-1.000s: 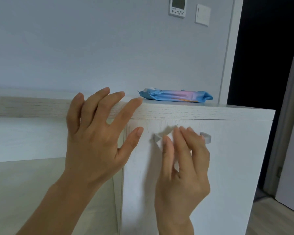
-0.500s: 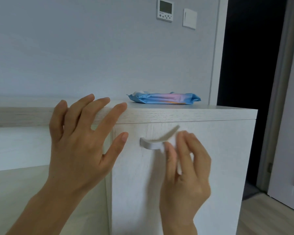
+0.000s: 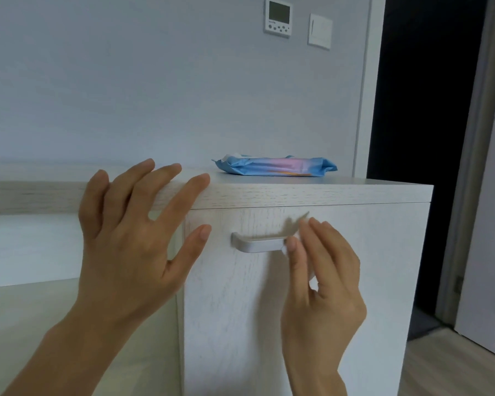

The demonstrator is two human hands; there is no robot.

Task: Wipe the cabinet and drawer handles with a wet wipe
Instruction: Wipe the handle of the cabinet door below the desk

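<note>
The right hand [image 3: 323,287] pinches a white wet wipe [image 3: 300,225] between thumb and fingers [image 3: 326,247] around the right end of the metal handle [image 3: 257,244]. The handle's long axis runs level, left to right, across the cabinet [image 3: 297,192] front. The left hand [image 3: 126,252] is spread and released, fingertips at the cabinet's top front edge. A second ago the wipe covered the bar's middle. Farther back, near the top's rear edge, a blue wipe pack [image 3: 275,166] lies flat, a white sheet showing at its left end.
</note>
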